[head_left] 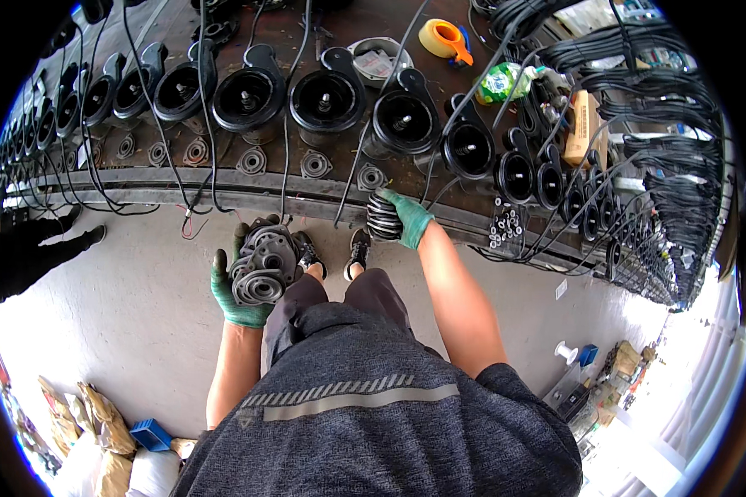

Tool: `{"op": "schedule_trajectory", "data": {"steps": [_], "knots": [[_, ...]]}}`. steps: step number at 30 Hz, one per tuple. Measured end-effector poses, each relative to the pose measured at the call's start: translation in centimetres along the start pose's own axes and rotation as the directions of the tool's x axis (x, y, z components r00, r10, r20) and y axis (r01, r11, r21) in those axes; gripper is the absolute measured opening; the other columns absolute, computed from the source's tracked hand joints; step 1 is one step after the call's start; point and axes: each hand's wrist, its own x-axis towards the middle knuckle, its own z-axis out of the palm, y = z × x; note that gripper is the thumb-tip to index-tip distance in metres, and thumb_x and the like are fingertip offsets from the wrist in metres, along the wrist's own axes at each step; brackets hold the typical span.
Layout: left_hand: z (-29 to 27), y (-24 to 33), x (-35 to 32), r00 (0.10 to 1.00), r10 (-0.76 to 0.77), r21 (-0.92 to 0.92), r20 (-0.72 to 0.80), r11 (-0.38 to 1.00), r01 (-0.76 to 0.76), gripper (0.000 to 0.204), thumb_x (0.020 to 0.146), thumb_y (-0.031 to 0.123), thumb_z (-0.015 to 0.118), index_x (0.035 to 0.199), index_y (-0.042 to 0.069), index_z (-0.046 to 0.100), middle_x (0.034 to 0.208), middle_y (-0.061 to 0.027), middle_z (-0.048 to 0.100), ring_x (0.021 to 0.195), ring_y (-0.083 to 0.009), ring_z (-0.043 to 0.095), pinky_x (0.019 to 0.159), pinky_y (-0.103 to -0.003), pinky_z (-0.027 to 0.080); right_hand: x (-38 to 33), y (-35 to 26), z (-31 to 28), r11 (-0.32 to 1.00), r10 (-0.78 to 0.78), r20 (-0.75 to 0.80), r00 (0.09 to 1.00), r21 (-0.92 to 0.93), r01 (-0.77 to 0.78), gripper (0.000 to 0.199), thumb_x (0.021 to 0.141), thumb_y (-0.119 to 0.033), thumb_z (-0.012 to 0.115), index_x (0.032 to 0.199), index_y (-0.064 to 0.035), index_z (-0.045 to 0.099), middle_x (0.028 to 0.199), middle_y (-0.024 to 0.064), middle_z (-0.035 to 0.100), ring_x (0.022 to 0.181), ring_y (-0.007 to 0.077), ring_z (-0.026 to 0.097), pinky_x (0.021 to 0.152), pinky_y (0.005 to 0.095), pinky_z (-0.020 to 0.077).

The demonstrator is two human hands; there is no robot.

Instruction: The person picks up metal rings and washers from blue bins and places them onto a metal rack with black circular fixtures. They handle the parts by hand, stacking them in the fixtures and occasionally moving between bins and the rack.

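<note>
Both hands wear green gloves. My left hand (239, 290), off the front of the bench, is wrapped round a loose pile of dark grey flanged end covers (264, 263). At the bench edge, my right hand (407, 218) grips a stack of ribbed, dark round discs (382, 217) seen from the side; their exact kind is unclear. Just beyond that stack, a flanged cover (371, 176) lies on the bench. Others like it, including one cover (315, 164) and another cover (251, 161), lie in a row before black round housings (326, 101) with upright shafts inside.
Black cables (288, 124) hang over the bench edge (265, 184). Toward the back right are a tape roll (441, 38), a green-white packet (504, 83) and a cardboard box (584, 128). Coiled cables (671, 124) line the right. Another person's legs (37, 248) show at left.
</note>
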Motion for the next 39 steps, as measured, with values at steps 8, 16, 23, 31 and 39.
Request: {"op": "schedule_trajectory", "data": {"steps": [8,16,23,31,39], "knots": [[1.5,-1.5,1.1,0.988,-0.100,0.146,0.116,0.986,0.083,0.071,0.096,0.059,0.047,0.155,0.020,0.043,0.161,-0.0166,0.037,0.149,-0.0365,0.033,0.121,-0.059,0.026,-6.2,1.7,0.1,0.936,-0.337,0.485,0.807,0.262,0.233,0.037,0.091,-0.038,0.065,0.073,-0.0123,0.046,0.064,-0.0026,0.038,0.051,0.0119,0.036,0.053,0.0316,0.0367],[4.1,-4.1,1.5,0.993,-0.105,0.164,-0.050,0.980,0.112,0.072,0.097,0.065,0.040,0.157,0.026,0.039,0.163,-0.0123,0.033,0.150,-0.0396,0.029,0.109,-0.068,0.038,-10.6,2.9,-5.6,0.840,-0.473,0.087,0.877,0.344,0.420,0.028,0.093,-0.031,0.067,0.107,-0.0082,0.061,0.084,0.0012,0.061,0.068,0.0158,0.058,0.066,0.0324,0.0532],[3.9,-5.3,2.3,0.977,-0.176,0.202,0.122,0.968,0.149,0.068,0.095,0.061,0.049,0.151,0.023,0.050,0.160,-0.0193,0.037,0.147,-0.0436,0.033,0.119,-0.063,0.029,-6.8,-2.7,-14.5,0.902,-0.410,-0.365,0.836,-0.297,0.313,0.048,0.095,-0.026,0.071,0.134,-0.0012,0.058,0.121,0.0077,0.069,0.106,0.0188,0.067,0.093,0.0352,0.0537],[3.9,-6.4,2.2,0.978,-0.173,0.224,0.120,0.964,0.144,0.071,0.094,0.062,0.048,0.153,0.024,0.046,0.161,-0.0197,0.034,0.146,-0.0454,0.034,0.114,-0.067,0.034,-3.5,-5.5,-12.6,0.754,-0.375,-0.258,0.890,-0.644,0.130,0.053,0.091,-0.033,0.077,0.131,-0.0029,0.061,0.123,0.0075,0.068,0.112,0.0176,0.060,0.099,0.0335,0.0451],[3.9,-7.6,2.4,0.983,-0.167,0.261,0.077,0.955,0.142,0.074,0.095,0.065,0.045,0.156,0.025,0.040,0.161,-0.0163,0.034,0.146,-0.0431,0.035,0.108,-0.070,0.037,-9.4,-2.9,-15.5,0.956,-0.251,-0.095,0.963,-0.179,0.231,0.018,0.095,-0.024,0.069,0.100,-0.0077,0.064,0.085,0.0004,0.063,0.072,0.0120,0.058,0.064,0.0292,0.0489]]}}
